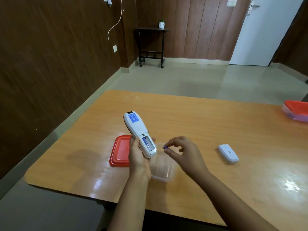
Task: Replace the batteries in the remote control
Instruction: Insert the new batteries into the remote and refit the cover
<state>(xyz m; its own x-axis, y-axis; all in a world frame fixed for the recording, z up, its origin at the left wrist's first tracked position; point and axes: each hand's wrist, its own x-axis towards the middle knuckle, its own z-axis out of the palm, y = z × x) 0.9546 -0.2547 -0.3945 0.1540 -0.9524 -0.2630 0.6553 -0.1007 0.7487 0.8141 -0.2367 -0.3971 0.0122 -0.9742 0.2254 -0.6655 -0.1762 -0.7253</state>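
White plastic remote control (139, 133): held back-side up in the left hand (138, 157), above the orange wooden table (208, 127); fingers wrapped round its lower end. Battery compartment open; one blue cylindrical battery (146, 144) seated in the left slot, the neighbouring slot apparently vacant.

Second small blue battery (165, 147): pinched between thumb and fingertips of the right hand (185, 152), just beside the compartment, over a clear plastic container (162, 170).

White rectangular battery cover (228, 153): lying on the table, well apart to the right.

Red plastic lid (120, 150): on the table, partly behind the left hand.

Status, by judgement: whether the held cell is coming out or going in cannot be told; slot to fill, cover to refit.
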